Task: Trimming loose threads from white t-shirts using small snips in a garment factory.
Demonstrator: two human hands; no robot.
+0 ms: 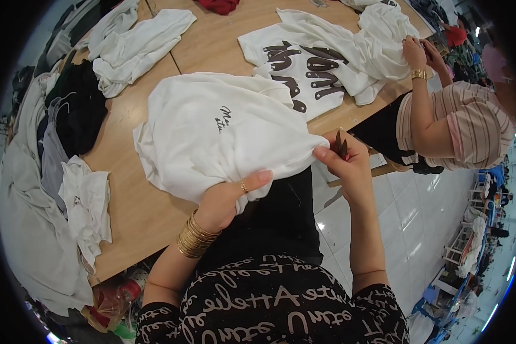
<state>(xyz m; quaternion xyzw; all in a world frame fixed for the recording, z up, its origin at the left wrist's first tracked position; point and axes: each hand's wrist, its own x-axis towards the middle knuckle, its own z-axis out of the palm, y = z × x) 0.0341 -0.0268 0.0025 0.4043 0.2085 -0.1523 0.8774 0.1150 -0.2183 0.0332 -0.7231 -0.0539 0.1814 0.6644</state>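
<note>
A white T-shirt [212, 126] with a small dark script print lies bunched on the wooden table [132, 200] in front of me. My left hand [232, 198], with gold bangles on the wrist, grips the shirt's lower edge, thumb on top. My right hand [347, 160] holds a small pair of dark thread snips [340, 144] at the shirt's right edge, its fingertips touching the fabric.
A second white shirt [304, 63] with large dark lettering lies further back. Another person in a striped top [470, 129] sits at right, hands on white cloth. White garments [132, 46], black garments [80, 109] and a grey-white pile [28, 218] cover the table's left.
</note>
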